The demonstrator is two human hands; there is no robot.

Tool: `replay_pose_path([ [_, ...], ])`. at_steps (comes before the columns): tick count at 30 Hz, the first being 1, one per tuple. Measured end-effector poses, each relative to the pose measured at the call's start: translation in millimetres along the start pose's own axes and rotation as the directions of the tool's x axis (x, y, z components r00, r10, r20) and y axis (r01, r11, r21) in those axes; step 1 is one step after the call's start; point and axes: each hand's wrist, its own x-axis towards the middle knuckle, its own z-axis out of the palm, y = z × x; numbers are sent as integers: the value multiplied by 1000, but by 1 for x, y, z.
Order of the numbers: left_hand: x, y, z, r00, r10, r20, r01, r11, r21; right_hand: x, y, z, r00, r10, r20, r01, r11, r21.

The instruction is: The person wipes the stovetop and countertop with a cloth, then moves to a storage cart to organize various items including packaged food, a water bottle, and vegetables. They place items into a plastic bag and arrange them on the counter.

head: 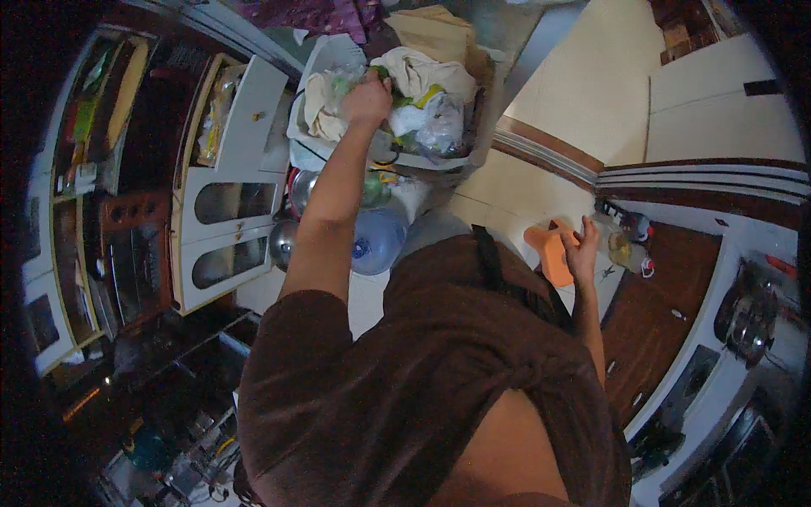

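My left hand [369, 99] reaches into a white plastic basket [437, 161] at the top centre. Its fingers are at something green, partly hidden by the hand, so the grip is unclear. Around it in the basket lie a cream cloth [415, 68], a clear plastic bag [438, 127] and a yellow-green item [429, 95]. My right hand [581, 248] hangs low at the right, fingers apart. Just beside and behind it is an orange plastic object [556, 260]; whether they touch cannot be told.
Under the basket stand a blue, see-through container [379, 241] and a round metal vessel [283, 244]. An open white cabinet door [244, 120] is at the left. Bottles [624, 247] stand on the floor at the right by brown cabinets [665, 298]. Brown paper [434, 35] lies behind the basket.
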Motion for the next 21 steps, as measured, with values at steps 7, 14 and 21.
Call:
replay_pose_path([
  [7, 67, 3, 25, 956, -111, 273, 110, 994, 19, -54, 3, -14, 988, 152, -39, -147, 983, 106],
  [14, 104, -22, 32, 957, 87, 277, -52, 990, -130, -86, 20, -10, 963, 268, -37, -266, 963, 32],
  [21, 69, -29, -40, 985, 154, 76, -40, 636, -770, -50, -4, -13, 984, 176, -25, -168, 968, 184],
])
